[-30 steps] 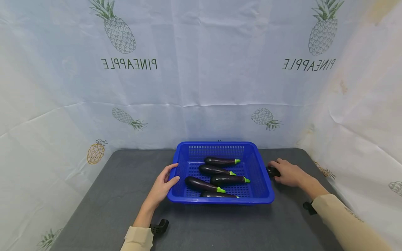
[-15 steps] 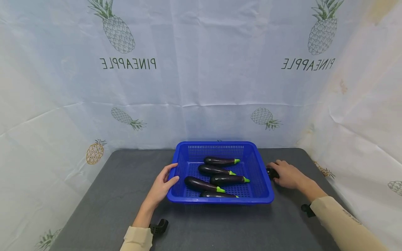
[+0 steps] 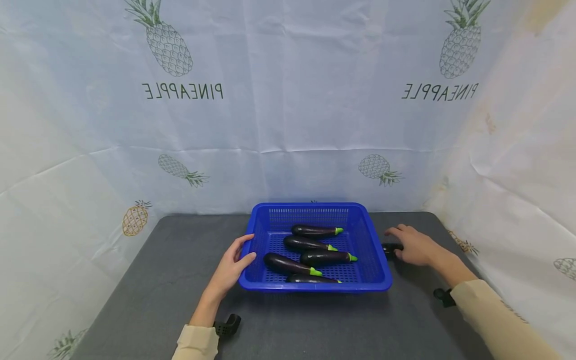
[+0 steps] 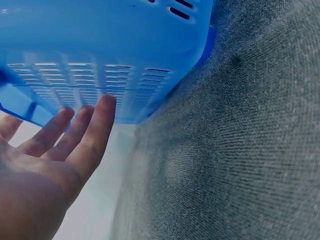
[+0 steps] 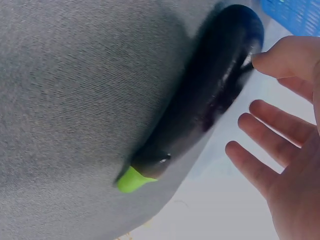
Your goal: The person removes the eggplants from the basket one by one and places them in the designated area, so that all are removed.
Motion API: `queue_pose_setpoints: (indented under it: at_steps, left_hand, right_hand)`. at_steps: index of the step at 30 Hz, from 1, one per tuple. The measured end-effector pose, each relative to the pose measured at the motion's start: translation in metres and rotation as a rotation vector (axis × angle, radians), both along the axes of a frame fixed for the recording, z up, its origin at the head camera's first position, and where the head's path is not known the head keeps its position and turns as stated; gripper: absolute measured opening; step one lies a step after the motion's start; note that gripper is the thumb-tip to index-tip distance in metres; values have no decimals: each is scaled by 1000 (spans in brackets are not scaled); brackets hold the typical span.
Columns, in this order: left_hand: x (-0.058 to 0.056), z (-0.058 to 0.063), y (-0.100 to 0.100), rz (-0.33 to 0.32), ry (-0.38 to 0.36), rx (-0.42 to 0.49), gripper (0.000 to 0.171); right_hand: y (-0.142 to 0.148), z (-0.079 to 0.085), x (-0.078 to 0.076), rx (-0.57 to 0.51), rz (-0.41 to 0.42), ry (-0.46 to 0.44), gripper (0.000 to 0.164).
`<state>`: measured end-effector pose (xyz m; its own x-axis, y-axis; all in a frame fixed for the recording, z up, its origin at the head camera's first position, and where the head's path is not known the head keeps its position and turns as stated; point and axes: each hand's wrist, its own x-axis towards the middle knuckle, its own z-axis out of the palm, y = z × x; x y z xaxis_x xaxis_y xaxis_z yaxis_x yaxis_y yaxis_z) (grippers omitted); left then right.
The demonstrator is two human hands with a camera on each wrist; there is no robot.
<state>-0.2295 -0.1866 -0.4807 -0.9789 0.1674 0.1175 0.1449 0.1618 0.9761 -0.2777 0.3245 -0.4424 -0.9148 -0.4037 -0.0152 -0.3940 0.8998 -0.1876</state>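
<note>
A blue plastic basket [image 3: 315, 288] stands on the dark table, holding several dark purple eggplants [image 3: 326, 258] with green stem ends. At its left rim lies my left hand [image 3: 230, 265]; the left wrist view has these fingers [image 4: 100, 125] extended close along the slotted outer wall. One more eggplant [image 5: 205, 95] lies on the table just right of the basket. Over it is my right hand [image 3: 417, 248], fingers spread apart. In the right wrist view the thumb tip is right at the eggplant's side, while the other fingers [image 5: 267, 127] stand away from it.
The grey-black table [image 3: 315, 330] has rounded back corners. Behind and at both sides hangs a pale cloth [image 3: 310, 100] with pineapple prints. Black camera mounts [image 3: 228, 326] sit at both wrists.
My right hand has loosened from the eggplant beside the basket, its fingers lifting and spreading slightly up and right. The left hand, basket and eggplants inside stay as they were.
</note>
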Motion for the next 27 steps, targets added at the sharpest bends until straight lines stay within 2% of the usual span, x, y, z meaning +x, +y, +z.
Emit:
queue_pose_setpoints:
  at_steps: [8,19,27]
  left_hand:
    - [0,1,-1,-3,-7,-1,53]
    - [-1,0,0,0,-7,-2,51]
    - [0,2,1,7,-19,-4,52]
  right_hand:
    - [-2,13,0,-21,8,34,42]
    - [-16,48,9,-29,2,96,36]
    - [-28,64,15,-29,1,140,36]
